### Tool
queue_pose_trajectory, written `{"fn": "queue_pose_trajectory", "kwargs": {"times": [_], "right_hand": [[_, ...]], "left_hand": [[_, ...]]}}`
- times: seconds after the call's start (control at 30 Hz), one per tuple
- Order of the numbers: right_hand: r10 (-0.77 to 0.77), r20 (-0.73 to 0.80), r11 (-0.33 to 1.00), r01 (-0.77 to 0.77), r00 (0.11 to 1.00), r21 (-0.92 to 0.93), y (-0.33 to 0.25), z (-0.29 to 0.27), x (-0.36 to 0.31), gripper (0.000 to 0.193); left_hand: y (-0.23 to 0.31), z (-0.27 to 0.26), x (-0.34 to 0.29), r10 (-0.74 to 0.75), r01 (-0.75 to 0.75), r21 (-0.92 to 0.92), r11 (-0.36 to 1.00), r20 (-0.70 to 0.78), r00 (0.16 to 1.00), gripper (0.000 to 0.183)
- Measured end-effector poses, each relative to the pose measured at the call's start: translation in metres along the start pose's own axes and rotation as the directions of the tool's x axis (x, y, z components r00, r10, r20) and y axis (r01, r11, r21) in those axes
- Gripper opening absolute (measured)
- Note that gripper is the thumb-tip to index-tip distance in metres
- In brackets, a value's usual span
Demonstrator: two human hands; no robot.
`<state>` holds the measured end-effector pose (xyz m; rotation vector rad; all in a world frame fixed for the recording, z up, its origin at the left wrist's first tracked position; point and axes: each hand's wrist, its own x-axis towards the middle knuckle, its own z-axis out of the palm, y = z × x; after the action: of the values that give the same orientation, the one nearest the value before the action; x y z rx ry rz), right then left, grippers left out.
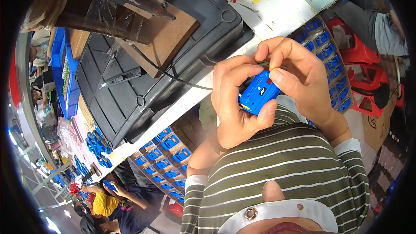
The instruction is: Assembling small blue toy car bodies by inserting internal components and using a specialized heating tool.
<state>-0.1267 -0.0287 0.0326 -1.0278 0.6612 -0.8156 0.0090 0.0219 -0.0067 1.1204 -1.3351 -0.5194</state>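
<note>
Nearest, below the hands: an olive knit top w/ thin white stripes (277, 158) & white collar, worn by the person. Just beyond it, L hand (234, 99) has its fingers curled snugly round the rounded blue plastic body (260, 94), thumb along the lower edge; body is held tilted in front of the chest, b/w both hands, off the table. R hand (303, 71) has thumb & index tips nearly together, touching the body's upper end by a small red bit (268, 81); can't tell if they grip the bit or just press. Lower, either side: rows of blue plastic parts (170, 142) in a divided brown tray on the L, & more blue parts (333, 63) in a similar one on the R. Past the hands, white tabletop (281, 4) w/ a big ribbed black plastic slab (97, 104), a brown wooden board (180, 28) & thin black cable (190, 84) on/over it. Farther L: heap of blue pieces (99, 149), long blue plastic tray (71, 106), co-worker in navy (143, 199) w/ a blue piece in hand. Far R: red plastic stools (366, 78).
</note>
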Motion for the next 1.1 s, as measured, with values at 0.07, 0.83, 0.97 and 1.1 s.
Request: {"fn": "queue_pose_trajectory", "kwargs": {"times": [0.07, 0.83, 0.97, 1.1], "right_hand": [[-0.02, 0.023, 0.997, 0.022, 1.0, -0.079, -0.002, -0.003, 0.0, 0.008], [-0.43, 0.462, 0.364, 0.617, 0.776, -0.698, 0.054, -0.012, -0.005, 0.096], [-0.521, 0.456, 0.259, 0.643, 0.721, -0.721, 0.03, -0.004, -0.006, 0.076], [-0.522, 0.417, 0.296, 0.617, 0.744, -0.73, -0.007, 0.0, -0.004, 0.062]], "left_hand": [[0.001, 0.0, -0.001, 0.001, -0.001, -0.006, 1.0, 0.008, 1.0, 0.045], [0.028, -0.006, 0.015, -0.457, 0.348, -0.383, 0.855, -0.241, 0.856, 0.043], [0.029, -0.006, 0.024, -0.526, 0.332, -0.535, 0.777, -0.263, 0.809, 0.05], [0.035, -0.011, 0.031, -0.644, 0.434, -0.596, 0.675, -0.189, 0.742, 0.045]]}}
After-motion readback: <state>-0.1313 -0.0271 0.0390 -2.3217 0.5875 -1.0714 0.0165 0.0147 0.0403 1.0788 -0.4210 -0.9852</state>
